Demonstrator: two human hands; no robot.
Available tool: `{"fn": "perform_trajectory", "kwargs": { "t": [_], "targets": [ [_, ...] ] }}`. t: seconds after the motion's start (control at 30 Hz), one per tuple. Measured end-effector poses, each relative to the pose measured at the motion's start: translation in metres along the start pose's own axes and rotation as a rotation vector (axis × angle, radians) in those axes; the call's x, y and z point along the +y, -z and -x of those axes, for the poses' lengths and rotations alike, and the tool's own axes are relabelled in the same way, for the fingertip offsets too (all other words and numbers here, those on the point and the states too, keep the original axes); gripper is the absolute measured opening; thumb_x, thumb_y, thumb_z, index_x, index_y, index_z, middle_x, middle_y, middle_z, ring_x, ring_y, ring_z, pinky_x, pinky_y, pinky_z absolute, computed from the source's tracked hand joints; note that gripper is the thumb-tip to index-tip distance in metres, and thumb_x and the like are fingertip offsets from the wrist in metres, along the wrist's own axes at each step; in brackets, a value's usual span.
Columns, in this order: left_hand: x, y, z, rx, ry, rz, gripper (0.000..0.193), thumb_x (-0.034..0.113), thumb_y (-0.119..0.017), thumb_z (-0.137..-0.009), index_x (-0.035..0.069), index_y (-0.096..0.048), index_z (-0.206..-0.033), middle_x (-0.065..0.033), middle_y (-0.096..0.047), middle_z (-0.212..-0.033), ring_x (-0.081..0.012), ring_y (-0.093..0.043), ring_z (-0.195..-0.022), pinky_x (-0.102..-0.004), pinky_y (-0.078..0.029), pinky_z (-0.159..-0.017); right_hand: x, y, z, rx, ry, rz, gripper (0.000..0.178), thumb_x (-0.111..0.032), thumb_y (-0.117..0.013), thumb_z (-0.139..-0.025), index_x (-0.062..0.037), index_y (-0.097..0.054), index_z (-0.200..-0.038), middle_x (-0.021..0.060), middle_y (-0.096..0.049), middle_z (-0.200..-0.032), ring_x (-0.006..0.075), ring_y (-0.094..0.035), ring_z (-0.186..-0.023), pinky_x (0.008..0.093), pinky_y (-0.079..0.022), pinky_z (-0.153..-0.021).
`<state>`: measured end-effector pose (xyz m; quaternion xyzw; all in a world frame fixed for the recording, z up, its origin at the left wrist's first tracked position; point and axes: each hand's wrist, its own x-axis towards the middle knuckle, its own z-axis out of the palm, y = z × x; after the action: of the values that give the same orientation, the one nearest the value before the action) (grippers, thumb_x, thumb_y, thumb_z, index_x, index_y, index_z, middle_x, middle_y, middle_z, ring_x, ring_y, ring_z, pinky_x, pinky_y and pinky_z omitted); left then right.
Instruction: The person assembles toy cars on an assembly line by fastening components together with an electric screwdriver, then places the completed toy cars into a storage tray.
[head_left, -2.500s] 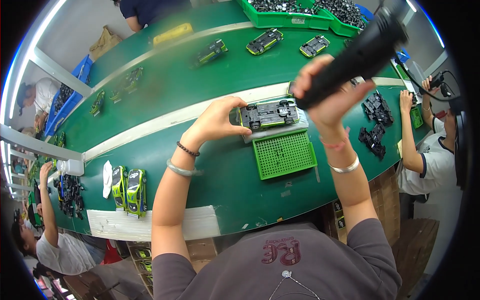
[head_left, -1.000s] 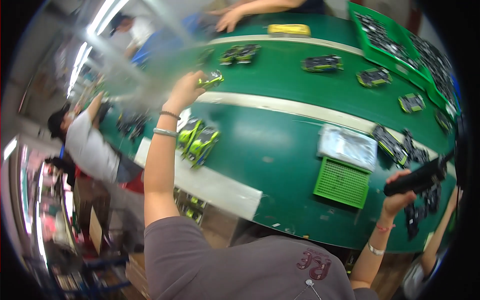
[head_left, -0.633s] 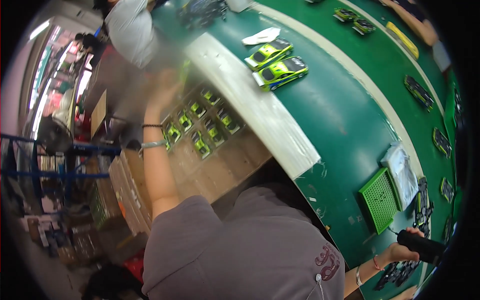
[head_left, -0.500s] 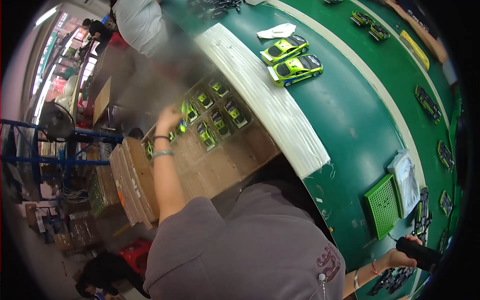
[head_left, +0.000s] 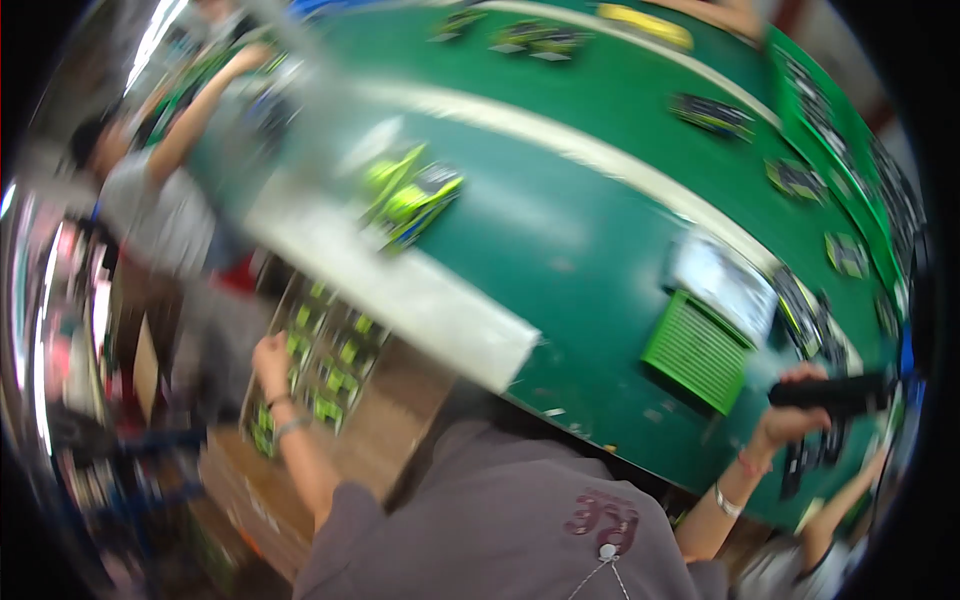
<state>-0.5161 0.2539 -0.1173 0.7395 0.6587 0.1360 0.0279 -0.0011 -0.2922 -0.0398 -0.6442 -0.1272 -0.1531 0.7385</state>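
Head view: right hand [head_left: 795, 418] grips black cylindrical tool [head_left: 848, 394]; left hand [head_left: 270, 362], grip unclear, beside lime-green toy cars [head_left: 341, 383].

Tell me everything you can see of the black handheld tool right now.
The black handheld tool has a thick, elongated, dark body that looks like plastic. It lies roughly level across the picture, near the right edge of the view, over the green table. The right hand grips it near its left end; I can't make out anything else touching it. Blur hides finer parts, and whether it is running can't be told.
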Motion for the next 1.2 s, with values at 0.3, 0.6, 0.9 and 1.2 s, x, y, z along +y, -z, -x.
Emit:
{"fn": "perform_trajectory", "kwargs": {
  "t": [0.3,0.6,0.9,1.2],
  "targets": [
    [0.487,0.118,0.087,-0.739,-1.335,0.713,0.016,0.012,-0.061,-0.082,-0.001,-0.057,-0.088,-0.0098,-0.059,-0.08,-0.0194,-0.058,-0.076,-0.0299,-0.046,-0.07,-0.028,-0.019,0.006,0.068,-0.007,0.019,0.088,-0.086,-0.038,-0.064,-0.0037,-0.046,-0.093,0.0057,-0.05,-0.07,0.0142,-0.05,-0.061,0.0256,-0.041,-0.056],
    [0.779,-0.018,0.231,-0.437,-1.829,0.755,0.039,0.025,-0.067,-0.078,0.006,-0.051,-0.108,-0.0181,-0.052,-0.108,-0.0356,-0.049,-0.105,-0.0421,-0.042,-0.09,-0.026,-0.026,0.008,0.071,0.029,-0.031,0.091,-0.089,-0.033,-0.06,-0.0033,-0.043,-0.088,0.0058,-0.049,-0.063,0.0136,-0.048,-0.054,0.0245,-0.04,-0.051],
    [0.801,-0.051,0.244,-0.519,-1.612,0.619,0.041,0.014,-0.067,-0.076,0.013,-0.049,-0.113,-0.019,-0.053,-0.112,-0.0386,-0.051,-0.102,-0.0449,-0.042,-0.09,-0.017,-0.022,0.01,0.056,0.046,-0.166,0.085,-0.08,-0.046,-0.068,0.0035,-0.052,-0.086,0.0059,-0.05,-0.065,0.0135,-0.052,-0.055,0.0248,-0.042,-0.049],
    [0.653,0.041,0.187,-0.767,-1.995,0.883,0.044,0.007,-0.062,-0.075,0.009,-0.051,-0.118,-0.016,-0.053,-0.107,-0.0323,-0.052,-0.098,-0.0371,-0.043,-0.085,-0.018,-0.012,0.004,0.062,0.086,-0.062,0.087,-0.08,-0.04,-0.071,0.0047,-0.053,-0.085,0.0074,-0.053,-0.063,0.0123,-0.052,-0.054,0.024,-0.041,-0.048]
  ]
}}
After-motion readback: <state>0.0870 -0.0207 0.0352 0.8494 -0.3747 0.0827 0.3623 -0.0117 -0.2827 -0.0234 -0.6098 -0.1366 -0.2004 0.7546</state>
